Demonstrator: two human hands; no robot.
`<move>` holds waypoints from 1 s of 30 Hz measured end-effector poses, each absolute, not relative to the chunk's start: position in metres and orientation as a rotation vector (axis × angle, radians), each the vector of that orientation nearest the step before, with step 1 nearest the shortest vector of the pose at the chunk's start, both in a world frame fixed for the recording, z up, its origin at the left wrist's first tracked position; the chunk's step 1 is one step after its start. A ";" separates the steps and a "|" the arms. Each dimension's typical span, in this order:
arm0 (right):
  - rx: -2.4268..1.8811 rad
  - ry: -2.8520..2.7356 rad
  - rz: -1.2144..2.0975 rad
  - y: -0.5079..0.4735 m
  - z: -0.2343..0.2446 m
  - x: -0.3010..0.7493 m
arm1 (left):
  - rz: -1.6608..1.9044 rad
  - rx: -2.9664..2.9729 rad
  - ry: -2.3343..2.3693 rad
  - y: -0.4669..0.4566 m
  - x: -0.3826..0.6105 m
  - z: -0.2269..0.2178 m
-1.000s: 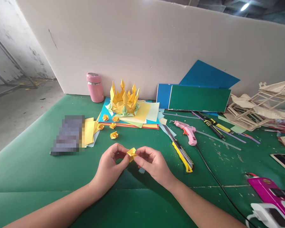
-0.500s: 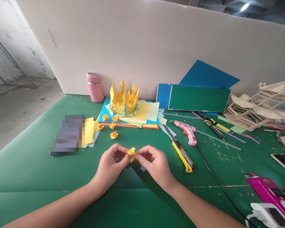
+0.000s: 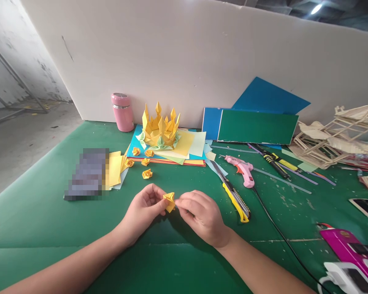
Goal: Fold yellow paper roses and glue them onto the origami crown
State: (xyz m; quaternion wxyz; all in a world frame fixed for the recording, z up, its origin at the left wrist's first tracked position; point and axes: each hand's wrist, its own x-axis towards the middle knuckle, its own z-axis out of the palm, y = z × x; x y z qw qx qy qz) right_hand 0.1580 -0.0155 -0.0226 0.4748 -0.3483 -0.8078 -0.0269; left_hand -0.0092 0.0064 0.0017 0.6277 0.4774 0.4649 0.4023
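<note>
A small folded piece of yellow paper (image 3: 169, 201) is pinched between the thumb and fingers of my left hand (image 3: 145, 210), just above the green table. From the other side my right hand (image 3: 202, 216) reaches in, its fingertips closed together at the paper's right edge. Part of the fold behind the fingers is hidden. Beyond my hands lie several small yellow paper roses, the closest being one rose (image 3: 147, 174). A yellow paper crown (image 3: 161, 128) with pale green leaf shapes stands on stacked coloured sheets (image 3: 198, 143).
To the right lie a yellow utility knife (image 3: 235, 202), a pink glue gun (image 3: 244, 169) with a trailing cord, and a magenta power strip (image 3: 345, 245). A stick model (image 3: 325, 139) stands at far right. Leftward are a pink flask (image 3: 122, 114) and a blurred dark object (image 3: 88, 173).
My right hand has turned and shifted slightly, its fingers now more curled at the paper's edge. The folded paper has tilted in my left fingers, showing more of its face.
</note>
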 end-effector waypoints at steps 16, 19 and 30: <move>-0.887 -1.967 0.002 -0.018 -0.021 0.154 | 0.898 1.111 1.150 0.006 -0.012 -0.002; -0.882 -1.979 -0.018 -0.018 -0.021 0.154 | 0.904 1.077 1.168 0.005 -0.010 0.000; -0.913 -1.949 -0.080 -0.018 -0.023 0.155 | 0.913 1.014 1.137 0.005 -0.010 0.005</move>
